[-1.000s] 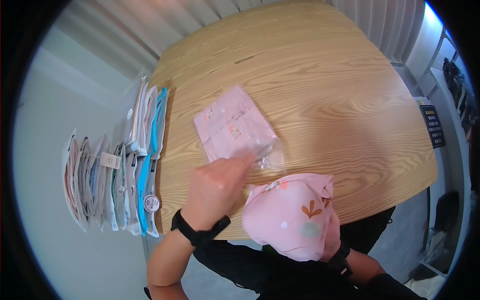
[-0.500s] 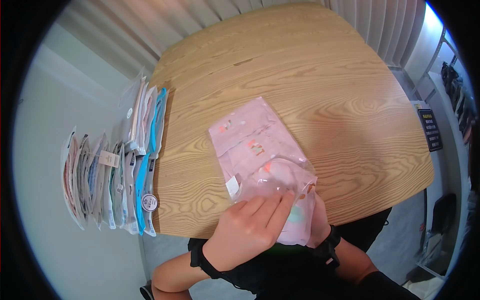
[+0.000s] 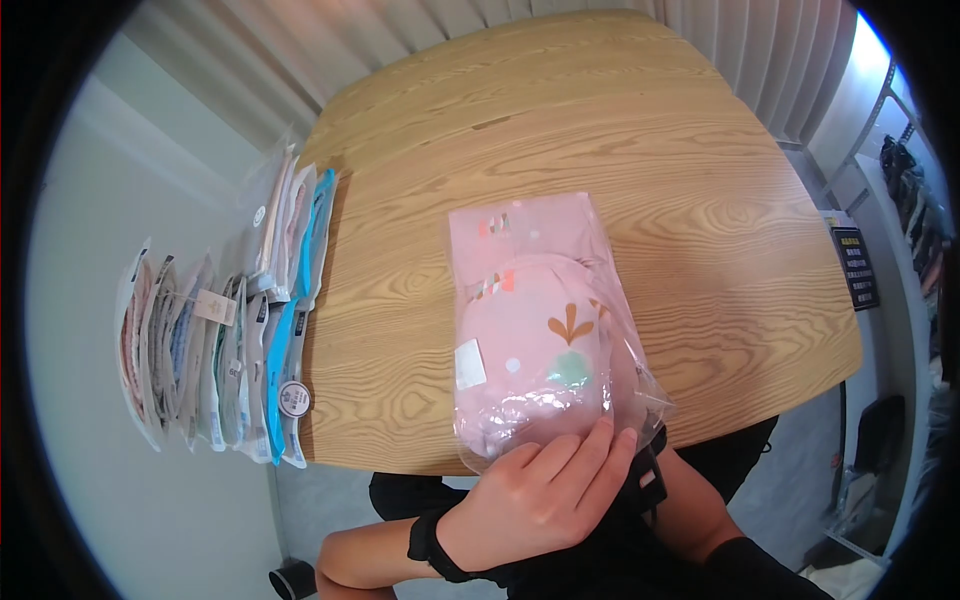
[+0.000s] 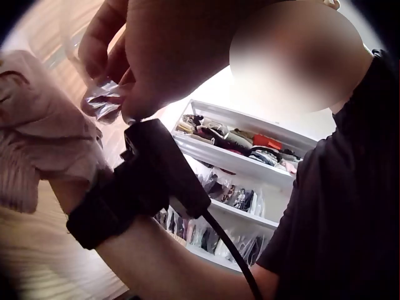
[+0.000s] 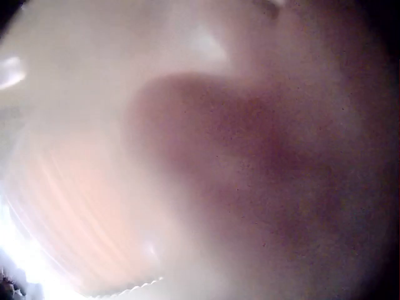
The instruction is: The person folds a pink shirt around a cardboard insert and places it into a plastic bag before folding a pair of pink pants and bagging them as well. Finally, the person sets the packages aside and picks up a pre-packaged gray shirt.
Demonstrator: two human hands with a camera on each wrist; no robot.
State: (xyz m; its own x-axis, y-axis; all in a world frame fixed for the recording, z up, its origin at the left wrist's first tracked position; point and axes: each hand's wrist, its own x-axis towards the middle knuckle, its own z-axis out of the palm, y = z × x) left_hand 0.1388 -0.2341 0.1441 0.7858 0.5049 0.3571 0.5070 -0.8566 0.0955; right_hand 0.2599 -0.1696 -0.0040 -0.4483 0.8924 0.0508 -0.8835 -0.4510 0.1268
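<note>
A clear plastic bag [image 3: 650, 390] lies at the table's near edge with a flat folded pink garment [image 3: 560, 225] in it. Over that garment, under the shiny plastic, is a rounded pink bundle of cloth [image 3: 515, 390] printed with a brown leaf and a green patch. My left hand [image 3: 540, 490] pinches the bag's near edge; in the left wrist view, crinkled film shows between its thumb and fingers. The right forearm [image 3: 705, 500] runs to the bag's mouth. Cloth and film hide most of the right hand, which is a blur in the right wrist view [image 5: 219, 144].
Several packaged garments [image 3: 210, 350] stand in a row on the left, with a blue-edged package [image 3: 290, 330] beside the wooden table [image 3: 720, 200]. A shelf [image 3: 885, 230] with a dark sign [image 3: 855, 265] stands at the right.
The pink bundle has gone from beside the bag to under its film, over the folded garment. My left hand reached to the bag, then moved back to its near edge.
</note>
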